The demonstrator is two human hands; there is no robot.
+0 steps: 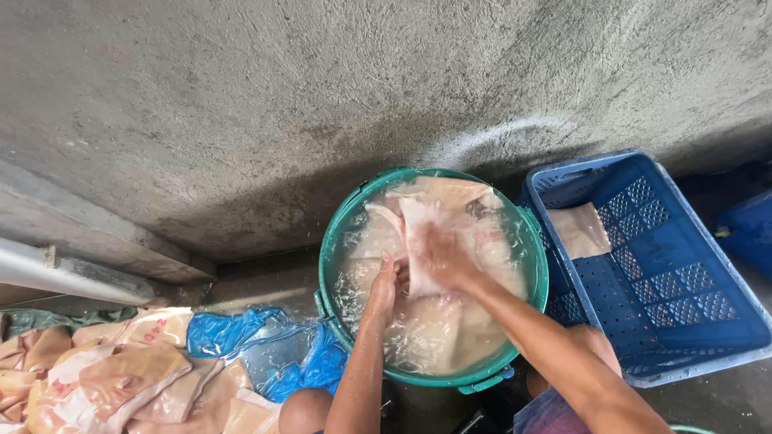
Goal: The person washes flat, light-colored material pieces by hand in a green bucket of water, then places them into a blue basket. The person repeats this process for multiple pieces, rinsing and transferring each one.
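While grey concrete wall (pixel 322 88) fills the top of view, blue plastic crate (pixel 667 297) sits at right w/ one pale skin slab (pixel 581 231) lying flat inside. Just left of it, touching, stands green tub (pixel 331 241) full of water & pale skin pieces (pixel 434 321). Pile of more skins (pixel 104 378) lies bottom left on blue plastic sheet (pixel 233 331). Both hands in tub: right hand (pixel 442 255) blurred, fingers curled on an upright skin strip (pixel 418 237); left hand (pixel 384 283) beside it, fingers closed on the strip's edge.
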